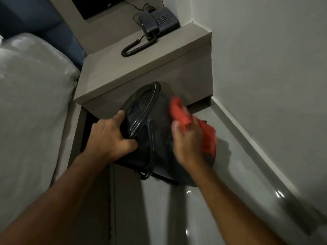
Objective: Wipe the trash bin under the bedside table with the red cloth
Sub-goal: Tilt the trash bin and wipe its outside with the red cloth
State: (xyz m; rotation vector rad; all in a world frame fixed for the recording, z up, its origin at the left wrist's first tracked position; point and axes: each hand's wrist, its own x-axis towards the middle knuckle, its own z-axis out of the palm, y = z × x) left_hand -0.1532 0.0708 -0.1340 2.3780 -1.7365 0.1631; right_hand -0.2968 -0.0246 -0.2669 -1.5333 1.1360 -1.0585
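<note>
A black trash bin (155, 131) is lifted and tilted in front of the grey bedside table (141, 68), its rim turned up and to the left. My left hand (109, 137) grips the bin's rim, thumb inside the opening. My right hand (187, 138) holds the red cloth (185, 115) pressed against the bin's right side. The cloth and right hand are blurred by motion. The bin's base is partly hidden behind my right forearm.
A dark corded telephone (157, 22) sits on the back of the bedside table. A bed with white covers (31, 103) fills the left. White walls (274, 76) and a glossy grey floor (221, 200) close in on the right.
</note>
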